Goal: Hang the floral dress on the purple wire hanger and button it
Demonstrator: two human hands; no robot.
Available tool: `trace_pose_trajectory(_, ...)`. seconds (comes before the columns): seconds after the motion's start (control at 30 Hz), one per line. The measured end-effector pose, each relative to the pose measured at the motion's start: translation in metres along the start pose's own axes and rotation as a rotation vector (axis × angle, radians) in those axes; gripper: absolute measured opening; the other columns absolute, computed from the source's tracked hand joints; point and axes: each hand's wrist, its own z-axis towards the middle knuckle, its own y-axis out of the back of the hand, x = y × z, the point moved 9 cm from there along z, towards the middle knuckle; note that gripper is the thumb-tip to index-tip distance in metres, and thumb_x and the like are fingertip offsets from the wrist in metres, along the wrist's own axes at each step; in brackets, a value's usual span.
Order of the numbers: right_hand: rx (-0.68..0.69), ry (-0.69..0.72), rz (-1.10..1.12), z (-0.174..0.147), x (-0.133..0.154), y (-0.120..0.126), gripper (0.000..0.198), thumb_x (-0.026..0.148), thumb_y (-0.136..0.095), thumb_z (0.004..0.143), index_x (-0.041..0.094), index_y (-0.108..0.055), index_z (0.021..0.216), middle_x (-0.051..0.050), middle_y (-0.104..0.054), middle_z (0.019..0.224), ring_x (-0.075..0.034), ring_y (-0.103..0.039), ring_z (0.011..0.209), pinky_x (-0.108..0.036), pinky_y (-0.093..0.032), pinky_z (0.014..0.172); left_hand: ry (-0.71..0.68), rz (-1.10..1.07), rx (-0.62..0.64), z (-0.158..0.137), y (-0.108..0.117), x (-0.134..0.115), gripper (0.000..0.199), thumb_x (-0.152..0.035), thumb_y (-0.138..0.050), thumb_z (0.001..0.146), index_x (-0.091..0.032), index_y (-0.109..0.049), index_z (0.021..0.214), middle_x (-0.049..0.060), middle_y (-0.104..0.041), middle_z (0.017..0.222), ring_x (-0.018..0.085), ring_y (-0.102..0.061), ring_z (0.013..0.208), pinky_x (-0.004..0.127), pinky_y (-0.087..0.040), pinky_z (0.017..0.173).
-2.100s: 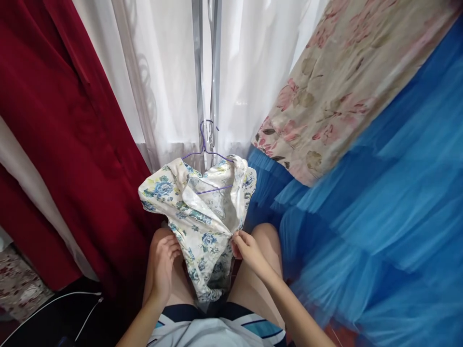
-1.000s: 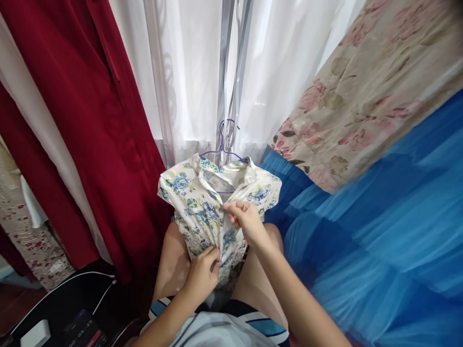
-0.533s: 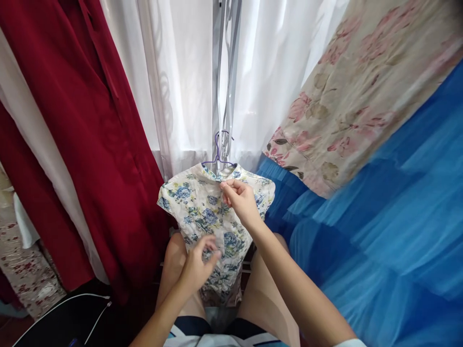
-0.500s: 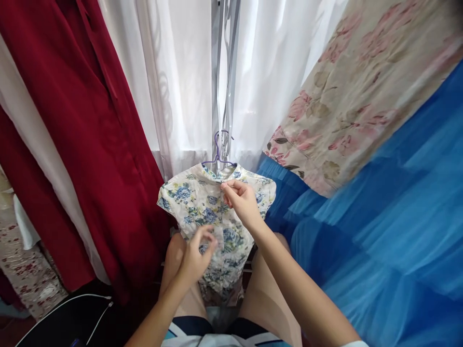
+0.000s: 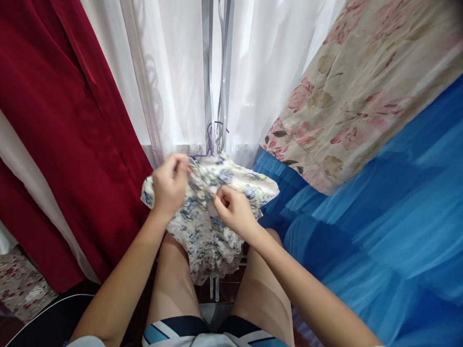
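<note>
A short-sleeved shirt (image 5: 202,226), white with blue flowers, hangs in front of me on a purple wire hanger (image 5: 209,140). Its cloth is bunched and creased, and its lower part hangs between my knees. My left hand (image 5: 169,185) is closed at the shirt's upper left, by the collar, with fingers curled on the cloth and slightly blurred. Lower and to the right, my right hand (image 5: 234,209) pinches the shirt's front near the middle. Both hands cover parts of the collar and front. The hanger's hook shows above, beside thin grey straps (image 5: 220,62).
Dark red drapes (image 5: 90,144) hang on the left, white sheer curtains (image 5: 177,72) behind. To the right are a pink-flowered beige cloth (image 5: 336,111) and blue layered fabric (image 5: 379,250). A black round-rimmed object (image 5: 54,318) stands at lower left.
My left hand has risen from the shirt's lower front to its upper left and closed. My right hand has moved slightly down from the collar. The shirt has gone from hanging smooth to bunched.
</note>
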Motion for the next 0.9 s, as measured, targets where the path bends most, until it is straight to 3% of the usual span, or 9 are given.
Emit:
trace_pose_trajectory(0.07, 0.049, -0.059, -0.015, -0.009, -0.02, -0.009, 0.024, 0.023, -0.057, 0.083, 0.02, -0.045, 0.063, 0.002, -0.049, 0.055, -0.012, -0.044, 0.052, -0.026, -0.029, 0.052, 0.054, -0.064, -0.12, 0.009, 0.02, 0.016, 0.023, -0.037, -0.052, 0.097, -0.018, -0.06, 0.087, 0.001, -0.06, 0.074, 0.013, -0.06, 0.071, 0.023, -0.046, 0.068)
trace_pose_trajectory(0.1, 0.065, -0.092, 0.033, -0.011, -0.027, -0.012, 0.024, 0.024, -0.057, 0.084, 0.02, -0.045, 0.063, 0.002, -0.049, 0.054, -0.011, -0.044, 0.051, -0.025, -0.029, 0.051, 0.072, -0.086, -0.123, 0.012, 0.023, 0.02, 0.023, -0.038, -0.053, 0.096, -0.018, -0.06, 0.087, 0.001, -0.06, 0.074, 0.013, -0.06, 0.071, 0.022, -0.047, 0.068)
trace_pose_trajectory(0.27, 0.119, -0.141, 0.397, -0.002, -0.011, -0.024, 0.023, 0.042, -0.052, 0.093, 0.021, -0.055, 0.086, 0.004, -0.054, 0.054, -0.012, -0.05, 0.048, -0.024, -0.038, 0.05, 0.087, -0.081, 0.153, -0.004, -0.005, 0.008, 0.021, -0.035, -0.055, 0.095, -0.017, -0.062, 0.09, 0.002, -0.065, 0.076, 0.014, -0.064, 0.073, 0.025, -0.049, 0.072)
trace_pose_trajectory(0.37, 0.11, -0.11, 0.47, 0.012, 0.007, -0.03, 0.026, 0.047, -0.056, 0.091, 0.021, -0.055, 0.096, 0.004, -0.056, 0.055, -0.012, -0.049, 0.047, -0.023, -0.037, 0.048, 0.054, -0.071, 0.261, -0.02, -0.02, -0.008, 0.02, -0.034, -0.054, 0.096, -0.017, -0.063, 0.091, 0.001, -0.065, 0.076, 0.015, -0.064, 0.075, 0.026, -0.049, 0.074)
trace_pose_trajectory(0.73, 0.041, 0.011, 0.488, 0.016, 0.022, -0.029, 0.027, 0.042, -0.052, 0.094, 0.02, -0.053, 0.079, 0.002, -0.057, 0.059, -0.011, -0.049, 0.052, -0.024, -0.039, 0.053, 0.045, -0.133, 0.297, -0.029, -0.024, -0.009, 0.018, -0.031, -0.053, 0.097, -0.017, -0.06, 0.087, 0.001, -0.061, 0.076, 0.014, -0.06, 0.074, 0.026, -0.047, 0.073)
trace_pose_trajectory(0.9, -0.036, -0.029, 0.466, 0.013, 0.008, -0.036, 0.027, 0.042, -0.056, 0.091, 0.02, -0.051, 0.075, 0.003, -0.051, 0.057, -0.011, -0.047, 0.051, -0.024, -0.035, 0.05, 0.084, -0.148, 0.261, -0.033, -0.022, -0.004, 0.019, -0.033, -0.054, 0.096, -0.017, -0.06, 0.087, 0.001, -0.061, 0.075, 0.014, -0.06, 0.073, 0.027, -0.047, 0.074)
